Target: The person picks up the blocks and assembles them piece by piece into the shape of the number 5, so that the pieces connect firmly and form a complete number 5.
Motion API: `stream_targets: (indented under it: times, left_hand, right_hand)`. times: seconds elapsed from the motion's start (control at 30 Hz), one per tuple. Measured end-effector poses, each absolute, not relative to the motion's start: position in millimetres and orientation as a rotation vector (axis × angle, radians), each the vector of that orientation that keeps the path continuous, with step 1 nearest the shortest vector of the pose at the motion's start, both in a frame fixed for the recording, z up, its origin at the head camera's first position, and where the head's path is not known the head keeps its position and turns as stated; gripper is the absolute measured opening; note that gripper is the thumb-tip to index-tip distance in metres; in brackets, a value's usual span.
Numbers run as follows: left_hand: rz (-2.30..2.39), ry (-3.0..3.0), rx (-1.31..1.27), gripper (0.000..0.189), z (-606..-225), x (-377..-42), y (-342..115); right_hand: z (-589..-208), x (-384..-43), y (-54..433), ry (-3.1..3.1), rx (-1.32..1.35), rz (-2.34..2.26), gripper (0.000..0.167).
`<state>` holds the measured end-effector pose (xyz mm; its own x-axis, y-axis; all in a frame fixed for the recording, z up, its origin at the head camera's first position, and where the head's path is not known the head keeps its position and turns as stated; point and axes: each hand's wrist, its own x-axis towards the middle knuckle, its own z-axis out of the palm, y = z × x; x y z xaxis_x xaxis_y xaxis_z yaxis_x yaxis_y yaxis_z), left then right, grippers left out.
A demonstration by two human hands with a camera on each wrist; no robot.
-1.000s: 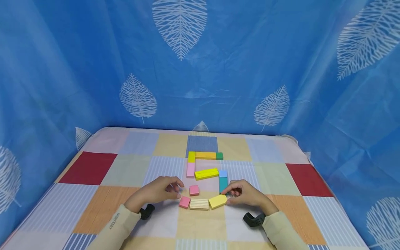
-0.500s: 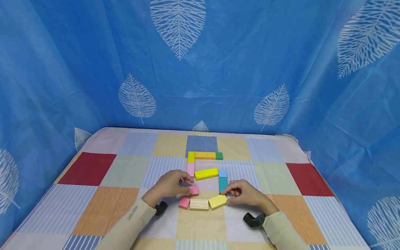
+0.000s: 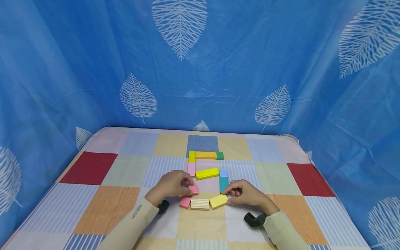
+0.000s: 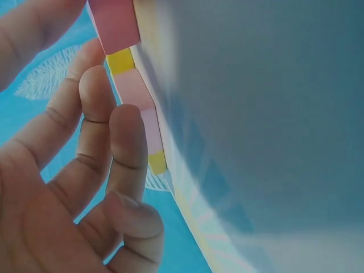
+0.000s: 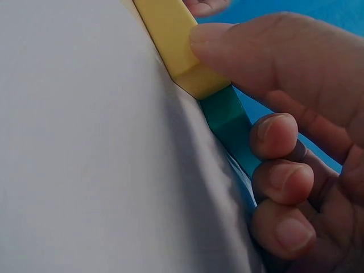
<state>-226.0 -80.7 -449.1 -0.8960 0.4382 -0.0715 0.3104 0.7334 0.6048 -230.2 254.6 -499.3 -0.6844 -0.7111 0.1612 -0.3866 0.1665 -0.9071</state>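
In the head view my left hand (image 3: pixel 171 184) pinches the loose pink block (image 3: pixel 193 190) between thumb and index finger. The left wrist view shows that pink block (image 4: pixel 116 25) with its top end cut off. My right hand (image 3: pixel 246 193) holds the right end of a pale yellow block (image 3: pixel 218 201); its thumb lies against the block (image 5: pixel 170 34) in the right wrist view. Left of it, a striped wooden block (image 3: pixel 200 204) and another pink block (image 3: pixel 185 202) continue the front row. Behind my right fingers stands a teal block (image 3: pixel 223 184) with a light blue block (image 3: pixel 223 173).
Farther back, a bright yellow bar (image 3: pixel 207 173) lies slanted. A light pink block (image 3: pixel 191 169), a yellow-green block (image 3: pixel 192 156), an orange bar (image 3: pixel 206 155) and a green block (image 3: pixel 220 155) form a corner. Patchwork cloth (image 3: pixel 122 170) covers the table, with blue curtains (image 3: pixel 218 69) around it.
My left hand has moved right and slightly back onto the loose pink block, which has since shifted slightly left. The right hand stays on the pale yellow block.
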Motion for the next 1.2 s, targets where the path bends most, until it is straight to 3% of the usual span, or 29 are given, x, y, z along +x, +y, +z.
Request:
stream_targets:
  times: [0.67,1.2]
  left_hand:
    - [0.911,2.817,0.373,0.02,-449,-221,-113]
    - [1.001,2.68,0.519,0.022,-451,-223,-133]
  right_hand:
    - [-497,-229,253,2.144,-1.052,-1.533,0.024]
    - [-496,-230,253,2.149,-1.048,-1.514,0.025]
